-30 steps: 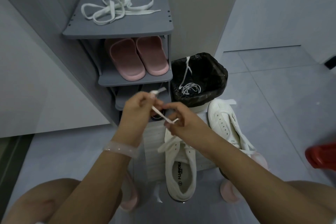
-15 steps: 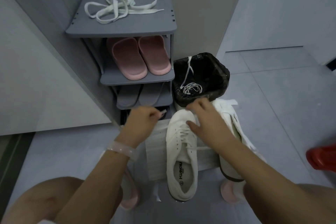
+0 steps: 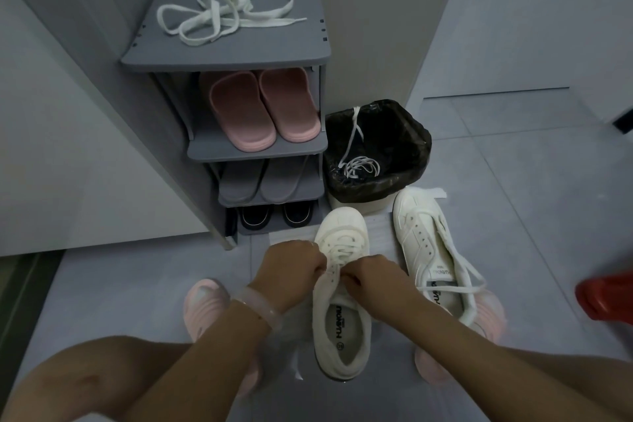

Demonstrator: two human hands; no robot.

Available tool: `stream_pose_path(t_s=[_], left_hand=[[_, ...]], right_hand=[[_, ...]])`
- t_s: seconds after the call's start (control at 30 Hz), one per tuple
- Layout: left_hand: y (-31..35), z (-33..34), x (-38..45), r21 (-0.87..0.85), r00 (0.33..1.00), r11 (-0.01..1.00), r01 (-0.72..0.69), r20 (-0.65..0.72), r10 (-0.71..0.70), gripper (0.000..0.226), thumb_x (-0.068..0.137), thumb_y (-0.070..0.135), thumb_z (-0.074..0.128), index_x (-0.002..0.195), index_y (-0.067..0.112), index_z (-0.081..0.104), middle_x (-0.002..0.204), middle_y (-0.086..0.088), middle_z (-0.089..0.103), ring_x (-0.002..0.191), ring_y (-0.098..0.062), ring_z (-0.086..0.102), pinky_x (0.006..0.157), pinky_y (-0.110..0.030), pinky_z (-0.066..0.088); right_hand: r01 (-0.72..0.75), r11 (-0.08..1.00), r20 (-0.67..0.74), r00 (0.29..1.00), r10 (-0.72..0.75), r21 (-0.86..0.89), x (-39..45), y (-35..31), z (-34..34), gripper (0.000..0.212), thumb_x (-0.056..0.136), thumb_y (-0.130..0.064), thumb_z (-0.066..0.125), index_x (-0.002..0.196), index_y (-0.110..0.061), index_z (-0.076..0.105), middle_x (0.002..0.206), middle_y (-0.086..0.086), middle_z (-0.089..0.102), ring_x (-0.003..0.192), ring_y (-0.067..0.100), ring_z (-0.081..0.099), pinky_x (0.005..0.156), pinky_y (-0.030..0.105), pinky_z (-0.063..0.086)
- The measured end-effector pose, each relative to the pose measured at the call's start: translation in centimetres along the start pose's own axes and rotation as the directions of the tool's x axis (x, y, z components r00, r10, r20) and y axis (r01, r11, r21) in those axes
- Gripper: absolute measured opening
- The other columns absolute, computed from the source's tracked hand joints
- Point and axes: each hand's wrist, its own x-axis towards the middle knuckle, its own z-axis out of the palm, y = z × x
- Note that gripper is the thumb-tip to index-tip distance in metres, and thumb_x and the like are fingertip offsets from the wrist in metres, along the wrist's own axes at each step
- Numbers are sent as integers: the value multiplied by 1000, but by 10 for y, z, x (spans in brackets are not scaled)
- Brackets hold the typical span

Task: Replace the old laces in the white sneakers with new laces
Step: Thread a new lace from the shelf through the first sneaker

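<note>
1. Both hands have dropped from chest height, where a second ago they held a lace end taut between them, down onto the left sneaker (image 3: 342, 288); that shoe now lies flat on the floor, toe toward the shoe rack (image 3: 226, 58).
2. Left hand (image 3: 289, 267) sits at the shoe's left eyelet row and right hand (image 3: 375, 276) at its right; each has fingers curled at the lace (image 3: 337, 252) crossing the tongue. Whether they truly pinch it is hidden by the knuckles, so I cannot tell.
3. My reading: threading on this shoe is nearly done and the hands are snugging the top crossings.
4. Beside it, the right sneaker (image 3: 428, 243) lies just to the right, its lace loose and trailing off the heel, so it looks unfinished.
5. One bundle of white laces (image 3: 226, 15) rests on the rack's top shelf; an old lace (image 3: 359, 164) hangs into the black-lined bin (image 3: 411, 134).
</note>
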Motion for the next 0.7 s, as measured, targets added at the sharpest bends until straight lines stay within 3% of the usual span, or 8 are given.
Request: stream_pose_path(t_s=[0.13,0.23,0.3,0.4,0.53,0.6,0.7], left_hand=[[6,1,2,67,1000,998,-16,-2,16,25,92,14,41,101,19,64,105,1,59,100,-20,55,67,-26,34],[13,2,4,70,999,997,-22,29,20,21,92,11,42,102,15,61,106,-2,57,101,-21,54,67,-28,35],[13,4,5,-80,997,994,72,24,-70,17,92,16,46,98,15,62,104,-2,59,98,-20,56,70,-28,38],[9,6,3,-384,971,893,235,53,-232,10,87,23,57,80,17,59,92,-1,64,87,-15,56,72,-25,41],[9,1,1,-505,974,834,221,161,-160,17,89,23,56,84,9,65,86,-2,64,83,-13,56,64,-17,37],[11,-5,-1,-428,970,880,208,204,-130,26,87,35,56,95,11,64,93,-1,62,88,-14,55,70,-20,39],[16,-7,-5,-59,981,985,165,113,-158,40,84,47,52,108,16,53,112,-1,51,108,-19,45,88,-31,34]], right_hand=[[-6,997,5,1000,6,76,0,1,2,30,93,-22,42,105,-14,68,98,6,68,87,22,60,65,25,39],[-77,972,35,997,71,223,2,2,4,24,90,-17,47,91,-7,69,79,2,62,72,14,52,55,18,33],[-128,933,71,991,111,336,4,1,5,22,90,-18,51,96,-10,70,78,-4,57,67,6,49,53,7,34],[-194,875,85,981,175,444,7,1,7,22,89,-23,57,107,-17,69,85,-8,56,77,4,49,57,4,33],[-286,815,127,958,257,503,10,1,10,21,87,-27,61,104,-16,69,72,-16,50,75,3,48,60,8,34],[-280,822,138,960,243,495,10,1,10,20,87,-24,61,102,-15,69,73,-14,51,75,4,48,61,12,35],[-287,787,180,958,224,546,10,0,8,10,89,-18,59,89,-17,69,78,-6,57,72,7,52,65,17,40]])
